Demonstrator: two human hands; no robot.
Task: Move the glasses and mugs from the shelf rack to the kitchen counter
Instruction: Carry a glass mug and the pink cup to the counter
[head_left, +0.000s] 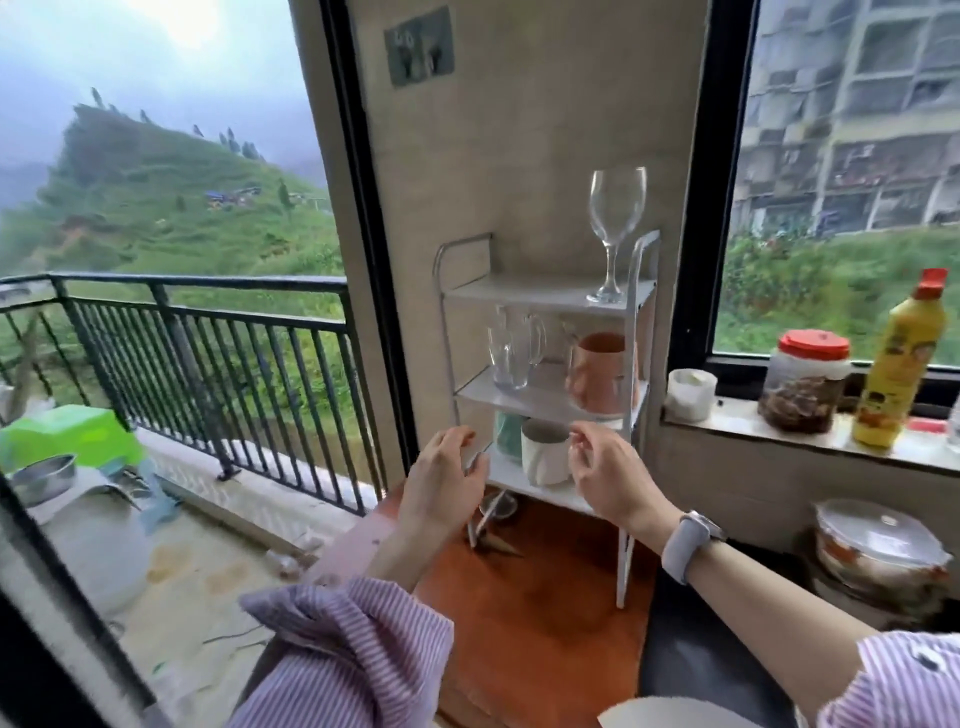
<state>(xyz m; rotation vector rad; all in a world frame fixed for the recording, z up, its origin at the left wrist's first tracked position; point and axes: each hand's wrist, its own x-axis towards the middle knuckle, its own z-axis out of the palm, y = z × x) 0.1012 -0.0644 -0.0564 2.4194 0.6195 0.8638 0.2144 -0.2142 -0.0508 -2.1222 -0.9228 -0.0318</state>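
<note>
while mugs (545, 451) wait, hands (441, 467) hover empty.

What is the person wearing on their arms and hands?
Both arms have pushed-up shirt sleeves with thin purple and white stripes: the left sleeve and the right sleeve. On the right wrist sits a pale lilac watch band. The left hand and right hand are bare, without gloves.
</note>
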